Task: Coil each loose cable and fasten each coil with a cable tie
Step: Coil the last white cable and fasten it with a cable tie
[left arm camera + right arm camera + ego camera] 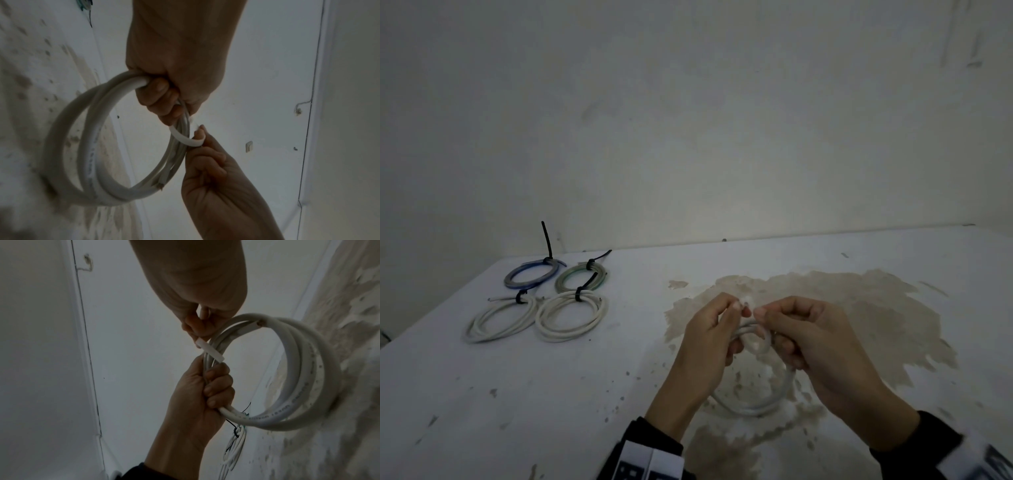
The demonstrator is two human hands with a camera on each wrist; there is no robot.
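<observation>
White-painted, stained table (585, 394) carries four tied coils (571, 317) at far left. Near centre, the left hand (709, 339) grips the white cable coil (98, 146), its lower arc near the surface. The right hand (808, 339) pinches a white cable tie (186, 138) looped round the bundled turns. Step in hand: fastening. The next move likely calls for threading the tail through the head and pulling tight.
</observation>
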